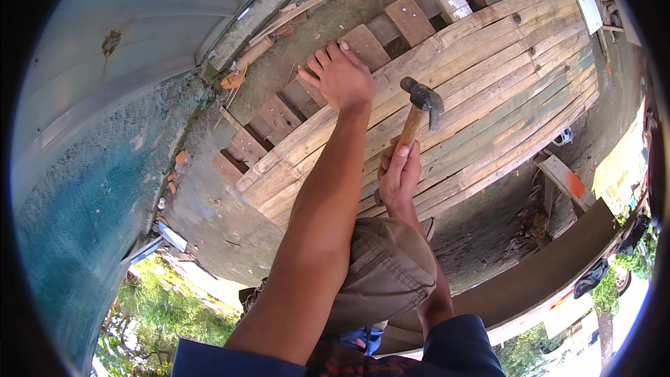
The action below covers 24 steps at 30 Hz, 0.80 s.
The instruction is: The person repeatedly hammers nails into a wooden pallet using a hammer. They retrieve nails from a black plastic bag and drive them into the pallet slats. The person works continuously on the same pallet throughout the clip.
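My right hand (399, 174) is closed round the wooden handle of a claw hammer (412, 122). The dark metal head is raised over the long wooden planks (474, 91), which lie side by side as a panel. My left hand (343, 78) reaches to the panel's far edge with its fingers spread, resting by a short board (365, 47) that sticks out from under the planks. Several more short boards, such as a brown one (410, 19), stick out along that edge with gaps between them. What lies under my left palm is hidden.
A teal wall (77, 237) rises at the left, with a grey metal sheet (153, 7) above it. A loose wood strip (307, 8) and brick bits (232, 80) lie beyond the panel. At the right are a plank with an orange mark (569, 178) and a curved brown board (544, 258). My knee (391, 265) is close below the hammer.
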### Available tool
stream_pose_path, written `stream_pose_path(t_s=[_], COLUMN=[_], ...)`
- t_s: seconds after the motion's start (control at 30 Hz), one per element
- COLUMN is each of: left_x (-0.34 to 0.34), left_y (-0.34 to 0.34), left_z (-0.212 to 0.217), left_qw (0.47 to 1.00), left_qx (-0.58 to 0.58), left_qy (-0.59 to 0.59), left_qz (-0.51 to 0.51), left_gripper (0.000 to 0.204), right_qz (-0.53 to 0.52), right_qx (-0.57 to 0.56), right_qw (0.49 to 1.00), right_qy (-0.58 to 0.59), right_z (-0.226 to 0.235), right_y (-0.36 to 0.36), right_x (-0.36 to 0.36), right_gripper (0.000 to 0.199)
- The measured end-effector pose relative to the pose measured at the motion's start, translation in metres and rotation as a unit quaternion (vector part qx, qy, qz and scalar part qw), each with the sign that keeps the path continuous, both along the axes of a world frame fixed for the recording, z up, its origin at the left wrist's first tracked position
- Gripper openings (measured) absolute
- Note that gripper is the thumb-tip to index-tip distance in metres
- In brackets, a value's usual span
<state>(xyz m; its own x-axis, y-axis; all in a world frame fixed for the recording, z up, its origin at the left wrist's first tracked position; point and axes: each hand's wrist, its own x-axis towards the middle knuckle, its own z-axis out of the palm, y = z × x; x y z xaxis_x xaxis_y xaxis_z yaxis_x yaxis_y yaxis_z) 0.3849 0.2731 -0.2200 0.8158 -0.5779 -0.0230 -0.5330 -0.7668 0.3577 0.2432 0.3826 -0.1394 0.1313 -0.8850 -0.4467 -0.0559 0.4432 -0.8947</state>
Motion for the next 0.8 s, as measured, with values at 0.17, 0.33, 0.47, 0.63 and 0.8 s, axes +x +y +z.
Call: stream_pose_path(t_s=[0.17,0.33,0.47,0.63,0.8], left_x=[-0.001,0.0,0.001,0.0,0.001], left_y=[0.001,0.0,0.0,0.0,0.0], left_z=[0.0,0.0,0.001,0.0,-0.001], left_qw=[1.0,1.0,0.999,0.999,1.0], left_qx=[0.011,0.023,0.036,0.03,0.027], left_qy=[-0.001,0.004,0.016,0.012,0.005], left_qz=[0.0,0.0,-0.002,0.0,-0.002], left_gripper=[0.037,0.038,0.039,0.039,0.038], right_qz=[0.012,0.07,0.078,0.035,0.011], right_qx=[-0.059,-0.055,-0.015,-0.049,-0.043], right_qw=[0.995,0.982,0.982,0.983,0.989], right_qy=[0.079,0.165,0.172,0.173,0.141], right_z=[-0.031,-0.03,-0.027,-0.031,-0.027], right_y=[0.027,0.03,0.021,0.015,0.023], right_x=[0.012,0.012,0.014,0.02,0.02], right_gripper=[0.039,0.034,0.034,0.031,0.033])
